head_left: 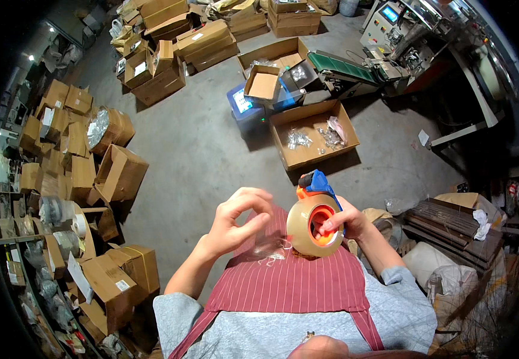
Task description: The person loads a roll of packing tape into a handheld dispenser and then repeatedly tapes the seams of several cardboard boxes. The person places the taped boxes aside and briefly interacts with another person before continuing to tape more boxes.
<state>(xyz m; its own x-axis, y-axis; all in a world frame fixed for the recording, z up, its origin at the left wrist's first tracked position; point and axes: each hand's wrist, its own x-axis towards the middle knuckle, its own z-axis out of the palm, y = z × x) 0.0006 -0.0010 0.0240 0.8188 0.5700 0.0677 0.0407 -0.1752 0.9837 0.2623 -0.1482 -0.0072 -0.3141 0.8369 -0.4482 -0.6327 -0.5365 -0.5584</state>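
Observation:
My right hand (pixel 346 221) grips a tape dispenser, its thumb hooked into the orange hub of the wide tape roll (pixel 298 228). The dispenser's blue and orange head (pixel 316 181) points away from me, with a black part at its side. My left hand (pixel 244 216) is raised to the left of the roll, apart from it. Its fingers are curved, with a gap to the thumb, and the fingertips are slightly blurred; nothing shows between them. A shiny clear film (pixel 273 248) with pale marks is seen just below, in front of my striped red apron (pixel 289 278).
Ahead stands an open carton (pixel 316 158) holding small bagged parts, beside a blue device with a lit screen (pixel 244 103). A green conveyor (pixel 343 66) leads to a machine at right. Stacked cartons (pixel 83 173) and shelving line the left; dark slats (pixel 445 221) lie at right.

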